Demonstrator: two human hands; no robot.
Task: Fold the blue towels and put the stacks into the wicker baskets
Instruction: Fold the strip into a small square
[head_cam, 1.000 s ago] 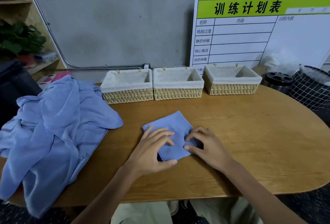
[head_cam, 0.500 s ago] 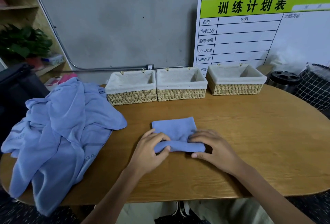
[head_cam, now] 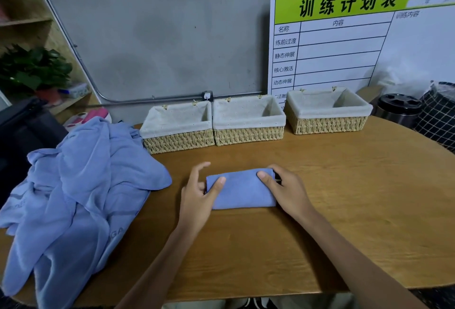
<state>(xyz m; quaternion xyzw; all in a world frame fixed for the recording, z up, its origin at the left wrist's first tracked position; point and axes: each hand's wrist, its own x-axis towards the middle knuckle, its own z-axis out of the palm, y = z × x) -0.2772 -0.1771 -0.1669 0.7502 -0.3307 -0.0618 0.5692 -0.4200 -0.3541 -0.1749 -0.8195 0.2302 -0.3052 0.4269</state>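
Head view: both hands, left hand (head_cam: 200, 194) and right hand (head_cam: 286, 189), pinch the folded towel (head_cam: 242, 191) by its ends; soft, light, floppy, so lift it supported from both sides.

Folded blue towel (head_cam: 242, 191): compact rectangle, lying flat mid-table, long side running left to right, short ends held. Heap of unfolded blue towels (head_cam: 73, 198): crumpled, spread over the table's left end, draped past the near edge. Three wicker baskets along the far edge, cream cloth liners, nothing inside: left basket (head_cam: 177, 141) and middle basket (head_cam: 248, 135) touching, right basket (head_cam: 328, 124) just apart.
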